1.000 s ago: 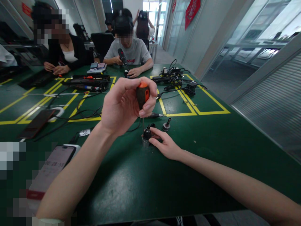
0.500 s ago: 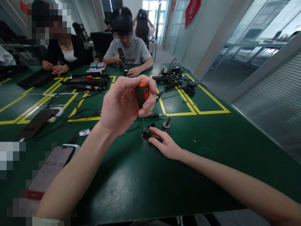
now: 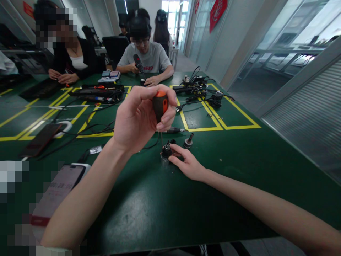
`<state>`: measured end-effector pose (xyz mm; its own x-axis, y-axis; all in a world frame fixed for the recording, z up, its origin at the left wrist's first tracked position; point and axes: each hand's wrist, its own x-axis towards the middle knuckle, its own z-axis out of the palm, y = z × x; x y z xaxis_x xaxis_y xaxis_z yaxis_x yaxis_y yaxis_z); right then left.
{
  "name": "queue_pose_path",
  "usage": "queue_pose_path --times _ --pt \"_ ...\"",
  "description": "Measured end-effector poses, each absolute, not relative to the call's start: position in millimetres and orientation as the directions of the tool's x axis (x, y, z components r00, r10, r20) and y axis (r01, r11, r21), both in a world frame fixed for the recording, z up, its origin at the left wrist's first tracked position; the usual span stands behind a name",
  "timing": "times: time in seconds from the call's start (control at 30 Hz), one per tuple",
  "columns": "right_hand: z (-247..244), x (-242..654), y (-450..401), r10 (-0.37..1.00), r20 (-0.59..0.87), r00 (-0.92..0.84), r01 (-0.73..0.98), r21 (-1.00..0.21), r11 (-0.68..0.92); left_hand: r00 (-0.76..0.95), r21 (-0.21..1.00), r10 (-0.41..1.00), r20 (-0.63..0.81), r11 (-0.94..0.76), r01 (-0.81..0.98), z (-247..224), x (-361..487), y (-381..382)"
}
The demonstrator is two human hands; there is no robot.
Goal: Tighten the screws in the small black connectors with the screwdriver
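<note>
My left hand [image 3: 141, 119] is wrapped round the orange and dark grey handle of a screwdriver [image 3: 160, 106], raised above the green table. Its thin shaft points straight down to the side of a small black and metal part [image 3: 166, 151] standing upright on the tabletop. From the right, the thumb and fingers of my right hand [image 3: 188, 163] grip that part. Just behind it lies a small black piece [image 3: 173, 141], partly hidden by the fingers. A metal piece with a round base and a stem [image 3: 188, 140] stands to the right.
Phones [image 3: 42, 139] [image 3: 62, 188] and cables lie at the left. Behind my hands are a black tray with tools [image 3: 97, 91] and tangled cables [image 3: 195, 89]. Across the green table [image 3: 149, 209], one person holds a power tool [image 3: 138, 63]; another sits at the left.
My left hand and the screwdriver handle have shifted very slightly left. My right hand has stayed on the black and metal part. Across the table, the heads of people have moved a little.
</note>
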<state>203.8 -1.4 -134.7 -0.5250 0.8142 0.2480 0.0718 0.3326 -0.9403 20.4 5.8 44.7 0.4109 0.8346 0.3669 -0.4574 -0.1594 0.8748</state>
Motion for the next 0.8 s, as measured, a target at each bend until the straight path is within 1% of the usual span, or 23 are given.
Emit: queue_pose_path --times 0.23,0.47,0.8 --pt "-134.7 203.8 -0.8 0.806 0.264 -0.530 0.052 -0.938 0.341 0.421 0.873 0.831 0.364 -0.148 -0.464 45.1 20.7 4.6" --pt "-134.4 203.3 -1.1 0.808 0.257 -0.529 0.070 -0.936 0.344 0.441 0.873 0.827 0.349 -0.116 -0.473 44.2 22.5 3.5" --pt "-133.3 205.8 -1.0 0.805 0.254 -0.537 0.068 -0.938 0.341 0.385 0.876 0.849 0.362 -0.168 -0.451 50.4 20.7 2.4"
